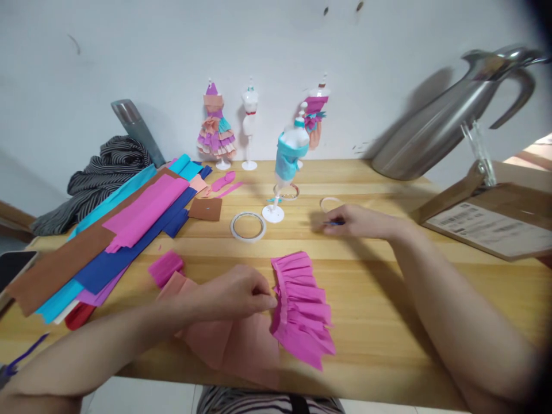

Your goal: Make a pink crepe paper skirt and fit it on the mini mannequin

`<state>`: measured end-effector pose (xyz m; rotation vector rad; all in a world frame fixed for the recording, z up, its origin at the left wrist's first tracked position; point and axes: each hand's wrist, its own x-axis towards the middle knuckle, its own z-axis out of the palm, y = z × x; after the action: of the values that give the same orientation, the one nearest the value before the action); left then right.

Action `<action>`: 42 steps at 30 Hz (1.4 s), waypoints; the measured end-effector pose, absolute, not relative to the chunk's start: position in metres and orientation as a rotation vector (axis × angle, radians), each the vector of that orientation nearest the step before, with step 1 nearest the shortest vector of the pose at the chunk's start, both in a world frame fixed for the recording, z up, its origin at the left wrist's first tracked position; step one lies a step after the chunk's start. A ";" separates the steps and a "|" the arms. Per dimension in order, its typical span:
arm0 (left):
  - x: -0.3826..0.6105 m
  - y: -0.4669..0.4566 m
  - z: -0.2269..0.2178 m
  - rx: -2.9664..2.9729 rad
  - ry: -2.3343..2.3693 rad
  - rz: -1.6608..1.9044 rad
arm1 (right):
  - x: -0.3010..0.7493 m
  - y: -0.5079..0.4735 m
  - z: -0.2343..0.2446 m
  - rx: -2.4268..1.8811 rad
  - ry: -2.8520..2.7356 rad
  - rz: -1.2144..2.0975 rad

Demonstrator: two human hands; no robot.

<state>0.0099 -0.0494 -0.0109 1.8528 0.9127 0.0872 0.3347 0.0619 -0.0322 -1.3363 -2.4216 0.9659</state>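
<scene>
My left hand (pixel 241 292) pinches the gathered edge of a pink ruffled crepe paper strip (pixel 304 310), which fans out to the right over the table. Under that hand and forearm lies a sheet of peach crepe paper (pixel 241 351). My right hand (pixel 356 221) is closed, low over the table to the right of the mannequin, on something small with a dark blue part; motion blur hides its kind. Between and beyond the hands stands a small white mannequin (pixel 297 138) wrapped in turquoise paper. A roll of tape (pixel 248 214) lies flat left of its base.
Folded crepe paper (pixel 142 213) in several colours covers the left side, with a pink roll (pixel 166 268) beside it. Three more mannequins, including one in a ruffled dress (pixel 215 135), line the wall. A steel jug (pixel 444 109) and a cardboard box (pixel 495 215) stand right.
</scene>
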 end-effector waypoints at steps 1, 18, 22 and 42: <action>0.013 -0.052 -0.013 1.832 0.925 0.096 | 0.329 0.061 -0.035 -1.357 -2.468 0.971; 0.028 -0.061 -0.023 1.382 1.051 0.019 | 0.278 0.039 -0.026 -1.290 -2.642 0.740; 0.025 -0.063 -0.034 1.333 0.988 0.004 | 0.258 0.023 -0.025 -1.210 -2.682 0.917; 0.020 -0.027 0.062 1.820 1.147 0.125 | 0.293 0.015 0.028 -0.910 -1.997 1.405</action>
<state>0.0198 -0.0271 0.0617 1.8196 1.1465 0.1253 0.2931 0.0155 0.0282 -0.9101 -1.9974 1.4047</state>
